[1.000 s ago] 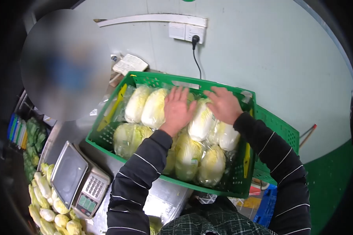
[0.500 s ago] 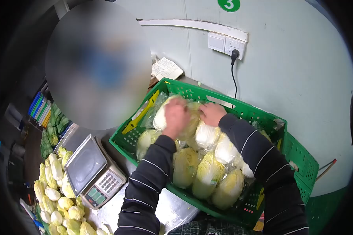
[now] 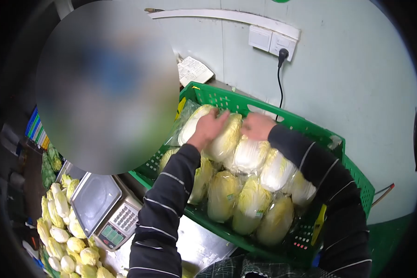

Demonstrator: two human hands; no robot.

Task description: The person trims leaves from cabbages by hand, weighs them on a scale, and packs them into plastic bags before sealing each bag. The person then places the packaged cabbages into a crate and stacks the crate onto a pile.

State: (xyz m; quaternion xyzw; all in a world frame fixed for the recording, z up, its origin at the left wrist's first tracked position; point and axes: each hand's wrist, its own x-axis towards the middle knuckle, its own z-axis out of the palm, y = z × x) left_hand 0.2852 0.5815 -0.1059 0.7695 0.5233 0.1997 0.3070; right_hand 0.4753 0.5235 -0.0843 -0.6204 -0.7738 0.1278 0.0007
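A green crate (image 3: 245,242) holds two rows of napa cabbages in clear plastic bags. My left hand (image 3: 211,126) rests on the back row, its thumb and fingers parted over a bagged cabbage (image 3: 227,139) and touching the white one (image 3: 193,124) to its left. At the back of the same row, my right hand (image 3: 257,125) has its fingers curled against the top of the cabbages, just behind a white cabbage (image 3: 251,155); whether it grips a bag is hidden. Nearer to me lie more bagged cabbages (image 3: 251,206).
Left of the crate, a weighing scale (image 3: 109,208) stands on a metal table (image 3: 194,243). Loose small cabbages (image 3: 65,231) are piled beyond it. A notebook (image 3: 193,71) lies behind the crate, below a wall socket (image 3: 282,44). A blurred area covers the upper left.
The view has shifted, so the crate appears further right than at first. Both hands have moved toward the crate's back left, and my right hand's fingers have curled in.
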